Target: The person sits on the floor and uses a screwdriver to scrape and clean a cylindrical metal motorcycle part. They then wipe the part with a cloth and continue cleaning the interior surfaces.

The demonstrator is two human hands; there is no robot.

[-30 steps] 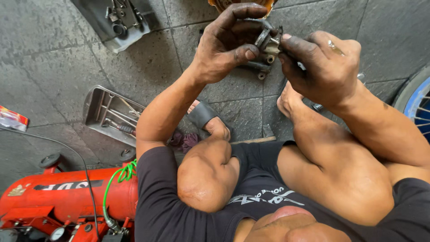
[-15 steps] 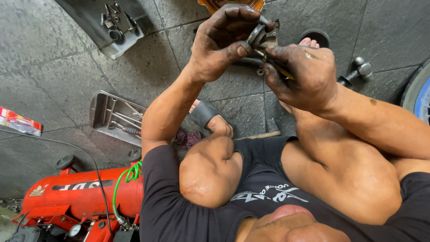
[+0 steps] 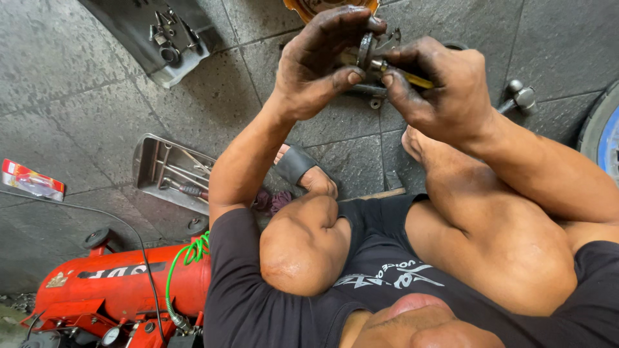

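Grease everywhere: left hand (image 3: 322, 61) wraps a small metal part (image 3: 369, 51), right hand (image 3: 438, 90) pinches a yellow-handled tool (image 3: 406, 76) against it. Tool tray (image 3: 151, 171) sits on the floor below-left; red tank (image 3: 122, 283) nearer the body.

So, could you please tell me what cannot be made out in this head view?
- Metal part: mostly covered by the left hand and right hand; its shape is unclear.
- Yellow-handled tool: the handle end is hidden in the right hand.
- Orange round object: cut off by the top edge.
- Wheel: cut off by the right edge.
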